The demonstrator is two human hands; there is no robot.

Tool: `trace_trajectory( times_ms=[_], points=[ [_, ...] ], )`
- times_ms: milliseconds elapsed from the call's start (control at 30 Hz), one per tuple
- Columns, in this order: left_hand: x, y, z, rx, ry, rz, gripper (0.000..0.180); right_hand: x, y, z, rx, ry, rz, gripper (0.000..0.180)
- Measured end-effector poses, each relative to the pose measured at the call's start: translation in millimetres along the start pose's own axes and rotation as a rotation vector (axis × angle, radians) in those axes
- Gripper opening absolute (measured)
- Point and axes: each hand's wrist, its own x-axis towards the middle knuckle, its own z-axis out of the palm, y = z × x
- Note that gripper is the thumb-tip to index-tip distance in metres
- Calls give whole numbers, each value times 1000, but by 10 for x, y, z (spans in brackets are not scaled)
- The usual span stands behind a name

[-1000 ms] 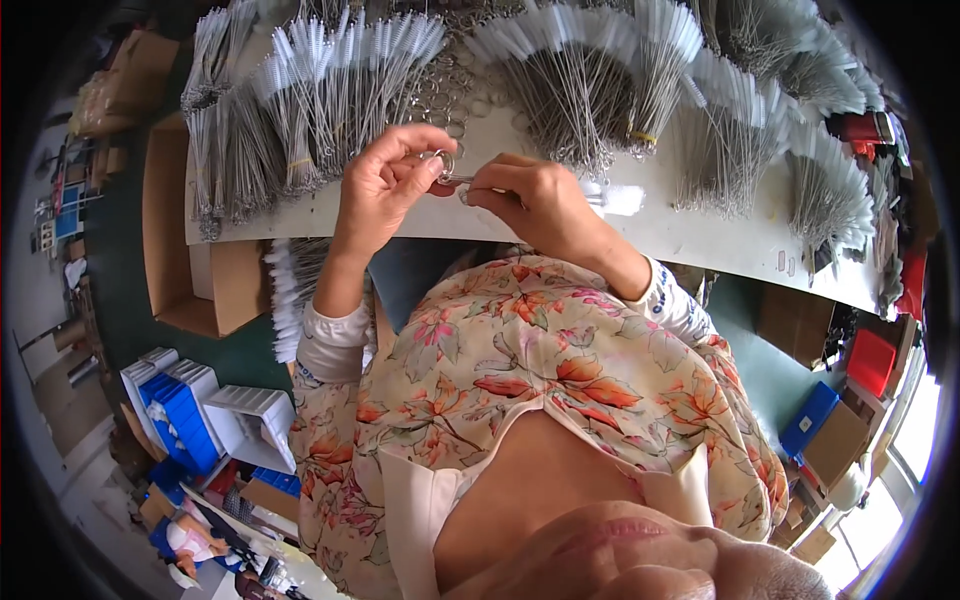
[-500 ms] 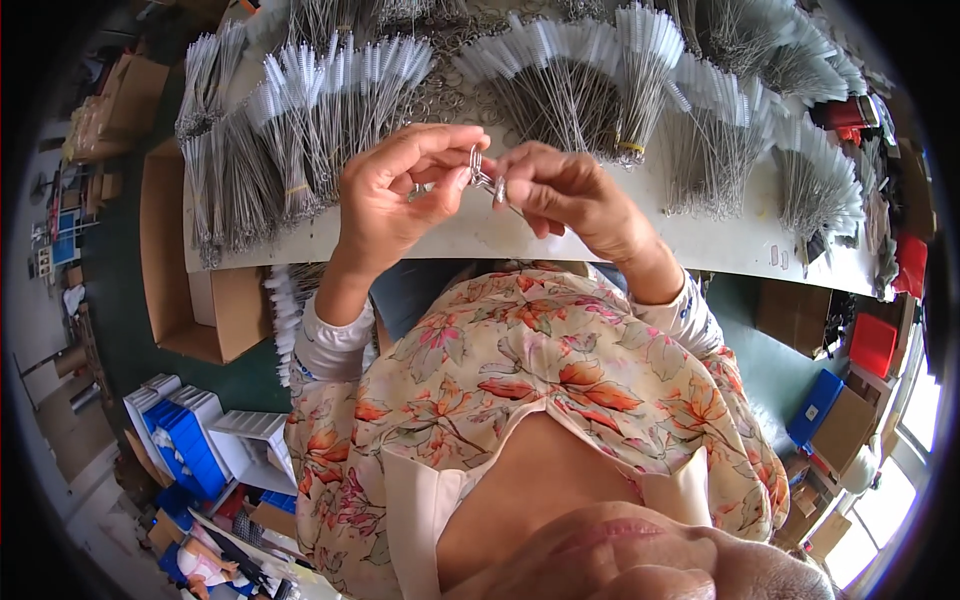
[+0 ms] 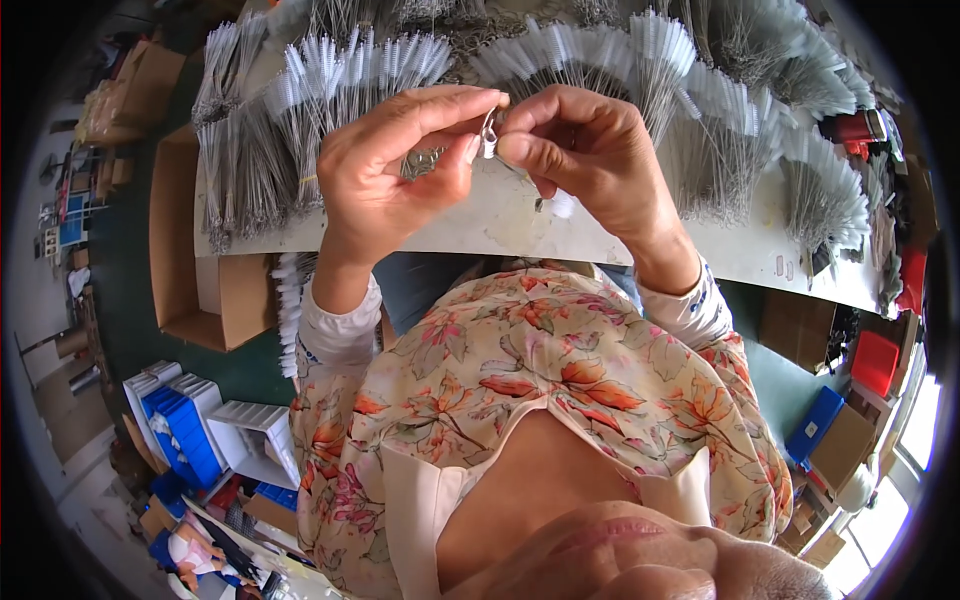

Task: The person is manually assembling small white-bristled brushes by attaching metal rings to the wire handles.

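Note:
Above the near edge of the table, my left hand pinches a shiny metal ring between thumb and fingertips. More silvery rings show in the curl of that hand. My right hand is closed at the same spot, its thumb and forefinger pressed against the ring from the right. A bit of white bristle peeks out beneath the right hand; whether that hand grips it is hidden. Bundles of thin wire brushes with white bristle heads lie just beyond both hands.
More brush bundles cover the right side of the pale table. Loose metal rings lie among the bundles at the back. An open cardboard box stands below the table's left end. Blue and white plastic bins sit at lower left.
Both hands have moved slightly away from me and closer together. The ring has turned, and my right thumb now presses right beside it.

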Motion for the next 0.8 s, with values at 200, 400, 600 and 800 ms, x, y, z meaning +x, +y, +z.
trace_trajectory(
  times_ms=[200, 400, 600, 800],
  points=[
    [111, 30, -74, -164, -98, -264, 22, 81, 46, -20, -68, -16, -21, 11],
    [158, 148, -137, 108, -95, -298, 5, 181, -49, -63, 55, -139, -43, 9],
    [38, 344, -81, -317, 265, -534, 9, 370, -126, -66, -239, -223, -538, 11],
    [-39, 588, -76, 198, 67, -400, 11, 325, -259, -173, -239, -324, -639, 13]
  ],
)
